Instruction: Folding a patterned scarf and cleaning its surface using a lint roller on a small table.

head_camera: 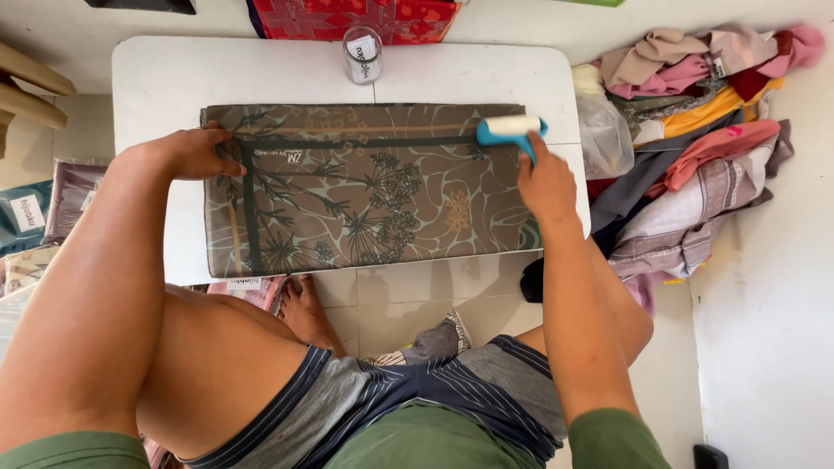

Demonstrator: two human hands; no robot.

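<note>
The right hand [546,184] has a closed grip on a blue lint roller [511,128] resting on the folded brown cloth [365,187]. The left hand [198,153] lies flat and open, pressing the cloth's left edge onto the white table [174,78].

**Labels and wrapped packs around the low table**

A small clear cylindrical jar [362,54] stands at the table's far edge, wearing a white label with dark print. On the folded brown cloth [365,187], a small pale printed mark [294,157] sits near the left hand [195,152]. At the left edge lie clear-wrapped fabric packs [52,204] — one bears a white rectangular label [26,213]. Another white label [244,283] shows just under the table's near edge.
</note>
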